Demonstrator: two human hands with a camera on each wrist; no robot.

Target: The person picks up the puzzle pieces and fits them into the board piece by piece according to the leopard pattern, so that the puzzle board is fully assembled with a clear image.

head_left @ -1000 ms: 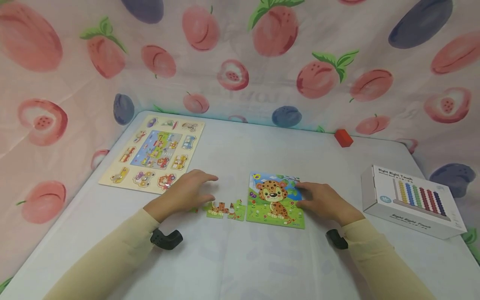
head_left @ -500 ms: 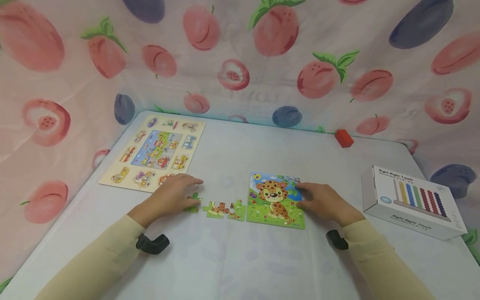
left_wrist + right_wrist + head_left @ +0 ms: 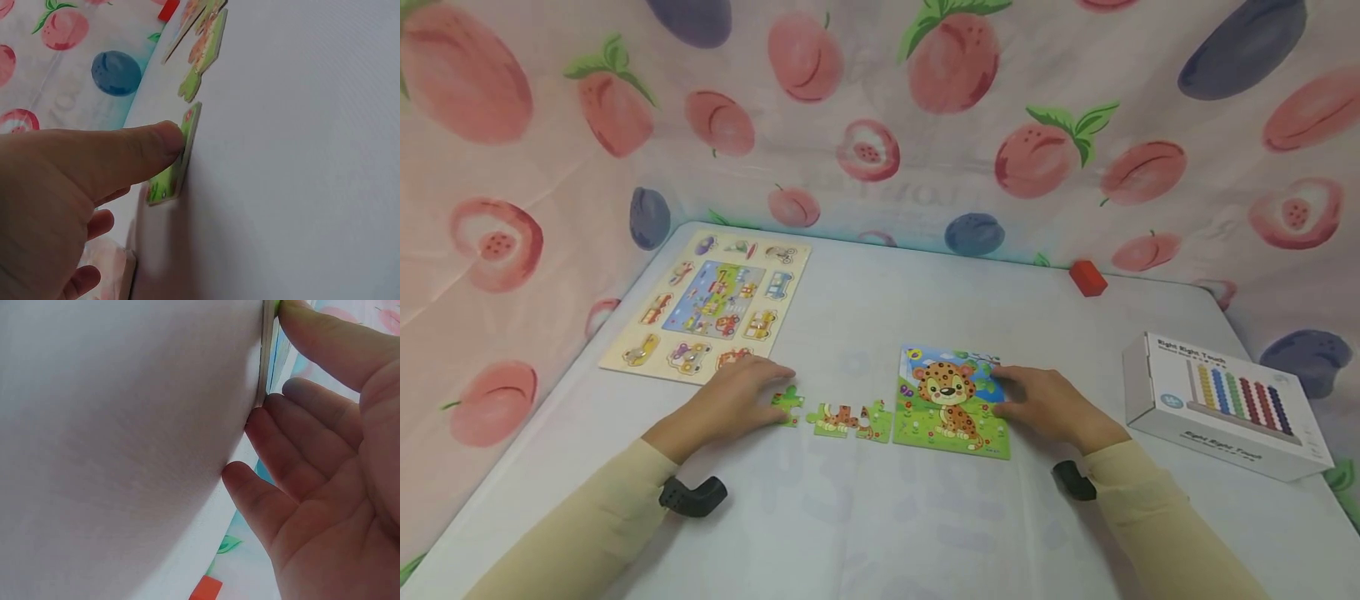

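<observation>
A green corner jigsaw piece (image 3: 791, 403) lies flat on the white table. My left hand (image 3: 727, 402) is at its left side, index finger stretched out above the table. In the left wrist view, the straight thumb (image 3: 140, 147) touches the piece's top. Just right of that lie more jigsaw pieces (image 3: 838, 422) in a row, showing leopard paws and grass. A square leopard picture board (image 3: 946, 400) follows on. My right hand (image 3: 1051, 407) rests at the board's right edge, thumb on its face and fingertips at its side in the right wrist view.
A wooden vehicle puzzle board (image 3: 617, 357) lies at the back left, partly behind my left hand. To the right stands a white box (image 3: 1228, 408) with a bead rack pictured on it. A red block (image 3: 1087, 278) sits near the back edge, before the fruit-patterned curtain (image 3: 940, 158).
My left hand has moved left, away from the leopard pieces, and its thumb now touches the green corner piece. The right hand has stayed at the picture board.
</observation>
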